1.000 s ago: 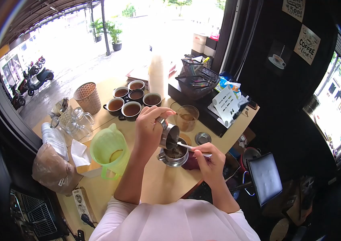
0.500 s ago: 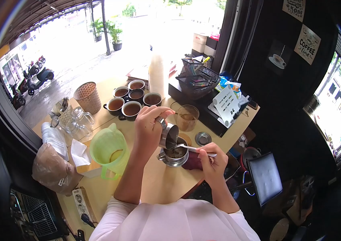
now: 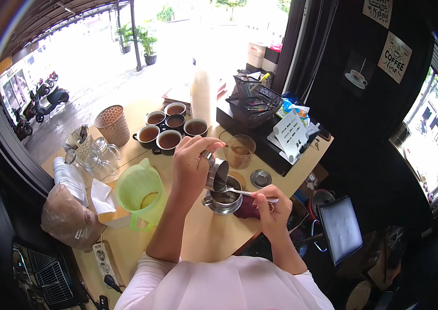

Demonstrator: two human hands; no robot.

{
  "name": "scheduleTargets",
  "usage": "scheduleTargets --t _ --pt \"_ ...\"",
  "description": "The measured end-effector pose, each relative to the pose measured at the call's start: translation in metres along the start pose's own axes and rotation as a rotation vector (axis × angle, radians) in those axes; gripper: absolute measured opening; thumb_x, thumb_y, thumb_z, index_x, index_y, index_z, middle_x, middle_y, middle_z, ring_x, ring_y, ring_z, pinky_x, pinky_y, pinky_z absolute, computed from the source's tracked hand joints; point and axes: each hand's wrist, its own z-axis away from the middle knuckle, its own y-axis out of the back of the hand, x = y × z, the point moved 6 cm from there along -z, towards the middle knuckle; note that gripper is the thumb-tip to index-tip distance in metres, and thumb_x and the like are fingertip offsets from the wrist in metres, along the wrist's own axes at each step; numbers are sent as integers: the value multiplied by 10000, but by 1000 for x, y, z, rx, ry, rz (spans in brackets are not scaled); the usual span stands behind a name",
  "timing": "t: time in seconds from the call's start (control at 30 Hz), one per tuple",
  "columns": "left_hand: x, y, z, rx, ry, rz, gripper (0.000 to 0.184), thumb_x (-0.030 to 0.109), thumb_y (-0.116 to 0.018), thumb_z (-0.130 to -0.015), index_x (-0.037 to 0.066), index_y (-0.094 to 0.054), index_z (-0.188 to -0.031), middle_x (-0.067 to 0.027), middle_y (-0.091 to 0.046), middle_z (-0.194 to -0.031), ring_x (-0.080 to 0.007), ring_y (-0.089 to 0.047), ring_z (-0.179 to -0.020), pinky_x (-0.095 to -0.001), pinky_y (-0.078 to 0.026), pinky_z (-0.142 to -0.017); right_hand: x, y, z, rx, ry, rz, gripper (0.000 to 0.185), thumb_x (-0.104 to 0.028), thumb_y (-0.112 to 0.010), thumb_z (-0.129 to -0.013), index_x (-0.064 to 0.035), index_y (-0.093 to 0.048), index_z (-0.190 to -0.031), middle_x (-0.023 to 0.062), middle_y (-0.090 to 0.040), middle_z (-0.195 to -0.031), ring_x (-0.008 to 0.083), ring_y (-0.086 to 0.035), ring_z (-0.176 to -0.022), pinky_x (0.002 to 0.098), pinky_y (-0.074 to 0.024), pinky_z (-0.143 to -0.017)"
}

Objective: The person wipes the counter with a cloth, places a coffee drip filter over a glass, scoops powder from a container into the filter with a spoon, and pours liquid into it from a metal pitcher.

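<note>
My left hand [image 3: 189,159] is closed round the handle of a small metal cup [image 3: 219,174], tilted with its mouth toward a metal pot [image 3: 223,209]. In my right hand [image 3: 275,207] is a spoon [image 3: 243,192], its bowl close to the tilted cup's lip and over the pot. Dark contents show inside the pot, though I cannot tell what they are. Just to the right of the pot lies a round metal lid [image 3: 260,179]. A glass cup [image 3: 241,151] with some brown contents stands behind the pot.
Several dark mugs of brown liquid [image 3: 169,140] stand together at the back. A green pitcher [image 3: 139,188] is left of my left arm, near glass jars [image 3: 95,163] and a woven basket [image 3: 112,126]. A white bottle [image 3: 203,95] and black tray [image 3: 250,111] are farther back.
The spoon's bowl has shifted slightly down and left, beside the cup's lip. The cup and my left hand have hardly moved.
</note>
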Motion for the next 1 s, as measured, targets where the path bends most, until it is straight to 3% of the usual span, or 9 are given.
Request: scheduleTargets --t 0.07,0.17,0.27,0.37,0.47,0.57,0.77,0.87,1.0 --pt "0 0 0 -1 5 7 152 -42 -580 -795 -3 -705 -874 -44 -584 -692 -132 -513 -671 -265 -430 -633 3 3 0 62 43 19 52 -24 -636 -894 27 -628 -890 67 -629 -770 78 -567 -646 203 -428 -548" --pt "1 0 0 0 0 3 139 -34 -590 -802 -1 -705 -873 -41 -578 -684 -130 -509 -666 -268 -425 -625 -6 -3 -4 -22 40 73 58 -28 -631 -898 29 -627 -889 62 -627 -758 80 -568 -645 205 -432 -549" --pt "2 0 0 11 -11 -4 121 -21 -602 -813 -1 -706 -871 -40 -572 -677 -126 -502 -660 -271 -419 -618 1 1 1 -2 -67 -30 67 -37 -629 -904 28 -627 -890 59 -628 -754 81 -573 -653 207 -437 -550" --pt "2 1 0 18 4 20 109 -12 -607 -821 -1 -706 -867 -39 -567 -673 -124 -497 -661 -273 -415 -618 1 3 0 59 19 47 81 -52 -632 -909 27 -627 -891 50 -630 -757 80 -577 -654 203 -439 -549" --pt "1 0 1 14 23 36 107 -10 -607 -824 -1 -706 -866 -40 -565 -672 -124 -497 -663 -273 -415 -622 -4 -6 -2 -48 54 98 90 -61 -630 -914 26 -628 -892 50 -637 -766 76 -578 -658 198 -440 -551" --pt "0 0 1 16 14 32 108 -11 -608 -823 -2 -706 -867 -40 -565 -672 -124 -498 -660 -272 -415 -621 2 0 3 -8 -111 -76 96 -66 -623 -919 26 -631 -895 52 -646 -779 73 -575 -657 192 -434 -543" --pt "0 0 0 9 13 23 119 -18 -599 -821 -3 -707 -869 -42 -572 -680 -123 -504 -661 -268 -417 -617 -1 -4 -2 -48 11 76 108 -74 -610 -930 27 -633 -900 40 -649 -792 56 -580 -667 186 -438 -539" --pt "1 1 0 8 10 29 127 -25 -593 -819 -4 -707 -872 -45 -574 -684 -123 -509 -662 -267 -420 -617 6 0 3 -24 -139 -110 106 -70 -612 -929 31 -628 -901 41 -647 -796 56 -582 -671 186 -443 -543" --pt "0 2 0 2 14 26 137 -36 -586 -814 -9 -705 -876 -49 -575 -689 -121 -514 -655 -265 -425 -619 3 -2 -1 -12 -34 -33 106 -68 -610 -930 34 -623 -905 46 -648 -796 59 -583 -670 189 -446 -548"
